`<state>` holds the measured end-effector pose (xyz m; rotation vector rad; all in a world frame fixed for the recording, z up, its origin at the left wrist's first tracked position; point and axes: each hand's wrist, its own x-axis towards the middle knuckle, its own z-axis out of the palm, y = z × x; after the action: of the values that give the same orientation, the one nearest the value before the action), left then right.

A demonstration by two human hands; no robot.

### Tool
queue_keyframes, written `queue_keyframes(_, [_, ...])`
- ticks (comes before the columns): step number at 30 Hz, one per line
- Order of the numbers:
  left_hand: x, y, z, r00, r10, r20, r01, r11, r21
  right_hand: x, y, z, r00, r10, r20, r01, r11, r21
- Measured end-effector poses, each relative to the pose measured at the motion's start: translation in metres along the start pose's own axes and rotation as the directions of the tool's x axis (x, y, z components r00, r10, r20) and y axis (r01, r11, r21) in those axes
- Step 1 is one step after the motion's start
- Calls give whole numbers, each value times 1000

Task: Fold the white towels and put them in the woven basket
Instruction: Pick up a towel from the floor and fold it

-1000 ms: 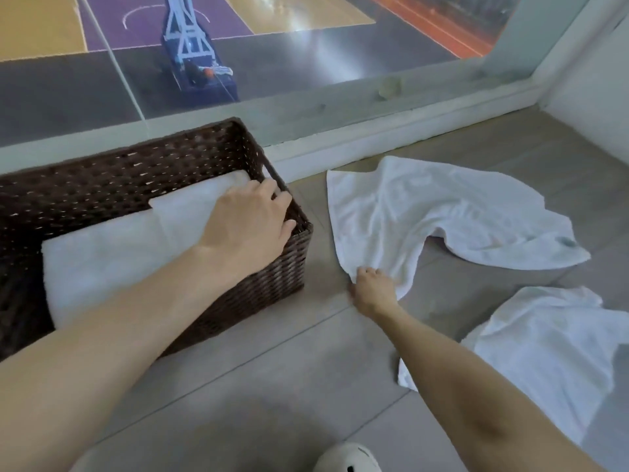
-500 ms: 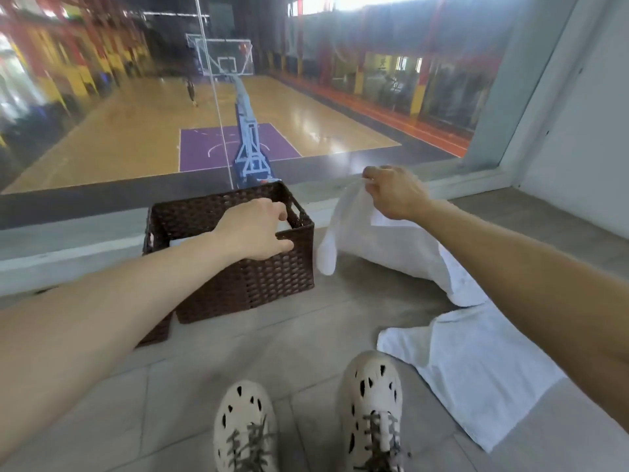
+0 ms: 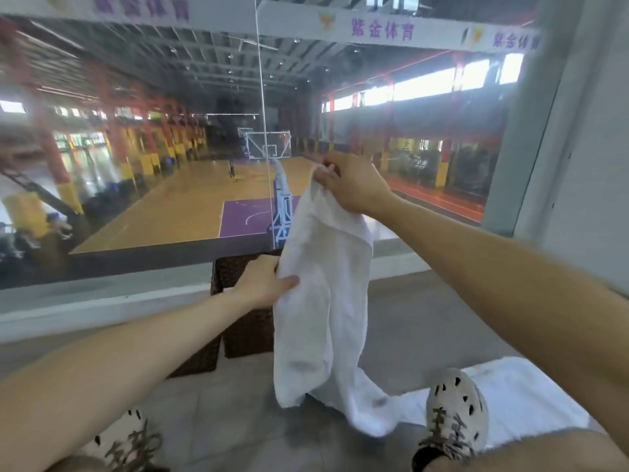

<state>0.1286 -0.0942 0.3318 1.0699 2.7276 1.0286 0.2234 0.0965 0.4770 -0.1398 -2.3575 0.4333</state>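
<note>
Towel [image 3: 323,301] hanging, pinched — both hands

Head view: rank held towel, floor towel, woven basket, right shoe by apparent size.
1. held towel
2. floor towel, partly covered by the shoe
3. woven basket and right shoe: these look about alike. The basket is mostly hidden behind the held towel, so they are not ranked.
</note>
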Motion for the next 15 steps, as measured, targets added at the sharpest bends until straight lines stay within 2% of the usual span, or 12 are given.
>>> queue_keyframes(2, [-2,-28,-23,984,-89,-151,59,979,-196,4,0,14,998,50,-35,-48,996,69])
queue_keyframes(5, [-10,-61,-49,906,-264,-332,84,879,-470,3,7,45,980,197,0,-194,966,169])
queue_keyframes(7, [-18,-72,-60,889,-304,-343,90,850,-519,-1,8,62,967,249,59,-256,938,232])
queue_keyframes(9, [-27,-74,-71,912,-292,-288,100,839,-534,-1,2,73,957,271,101,-289,912,290])
queue_keyframes(10, [-32,-75,-76,936,-217,-277,87,906,-414,-3,-3,77,954,282,102,-300,901,312])
queue_keyframes(11, [-37,-77,-78,954,-125,-272,82,983,-164,-9,-6,83,950,299,92,-312,887,340])
queue_keyframes(12, [-42,-82,-76,962,-54,-267,85,991,107,-20,-7,91,940,327,92,-337,857,390])
queue_keyframes(13, [-45,-90,-69,966,-2,-258,77,956,282,-37,-7,98,928,353,118,-367,819,441])
queue_keyframes(15, [-50,-111,-54,979,-8,-205,88,920,382,-78,-2,113,890,379,254,-455,769,449])
